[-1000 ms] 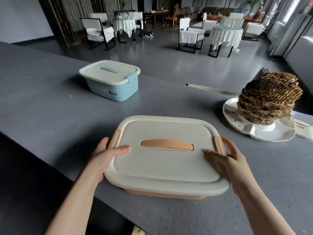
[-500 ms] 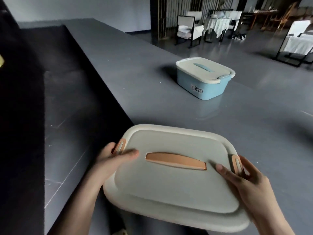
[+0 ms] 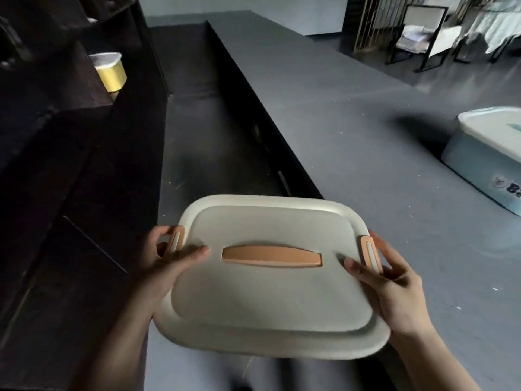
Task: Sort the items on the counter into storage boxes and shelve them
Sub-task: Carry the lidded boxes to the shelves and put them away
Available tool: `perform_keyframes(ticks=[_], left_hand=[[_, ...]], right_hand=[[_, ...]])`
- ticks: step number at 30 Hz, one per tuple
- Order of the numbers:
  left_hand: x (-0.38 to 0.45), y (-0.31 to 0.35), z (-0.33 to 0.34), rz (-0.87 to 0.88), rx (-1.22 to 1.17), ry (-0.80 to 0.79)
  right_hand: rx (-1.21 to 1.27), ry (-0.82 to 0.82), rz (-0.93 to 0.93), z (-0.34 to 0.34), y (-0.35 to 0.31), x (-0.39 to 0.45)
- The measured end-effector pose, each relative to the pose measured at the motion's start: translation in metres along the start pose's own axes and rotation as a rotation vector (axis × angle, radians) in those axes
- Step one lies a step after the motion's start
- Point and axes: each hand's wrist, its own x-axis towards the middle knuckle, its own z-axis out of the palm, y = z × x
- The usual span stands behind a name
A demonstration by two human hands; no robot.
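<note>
Grey counter (image 3: 352,114) | cream-lidded box (image 3: 270,280) level, long axis left-right | left hand (image 3: 166,258), right hand (image 3: 392,283) clasping its ends

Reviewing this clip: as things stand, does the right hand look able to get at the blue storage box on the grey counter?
Probably not right now. The right hand grips the side of the cream-lidded box with orange handle, sharing the load with the left hand. The blue storage box sits unobstructed on the grey counter, but well off.

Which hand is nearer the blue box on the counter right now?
Right. The right hand grips the cream box's right latch, on the side toward the blue box. The left hand grips the opposite latch, with the cream box between it and the blue one.
</note>
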Motion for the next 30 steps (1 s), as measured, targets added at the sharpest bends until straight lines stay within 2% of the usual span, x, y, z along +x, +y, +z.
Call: perform_keyframes(ticks=[7, 13, 21, 30], left_hand=[[0.105, -0.016, -0.017, -0.020, 0.006, 0.076], [0.206, -0.018, 0.010, -0.008, -0.039, 0.113], [0.334, 0.014, 0.041, -0.024, -0.054, 0.223], [0.479, 0.026, 0.018, -0.098, -0.078, 0.335]], right_hand=[[0.046, -0.062, 0.036, 0.078, 0.002, 0.099], [-0.028, -0.151, 0.016, 0.118, 0.002, 0.217], [-0.143, -0.193, 0.033, 0.188, -0.020, 0.383], [-0.187, -0.306, 0.013, 0.305, -0.028, 0.526]])
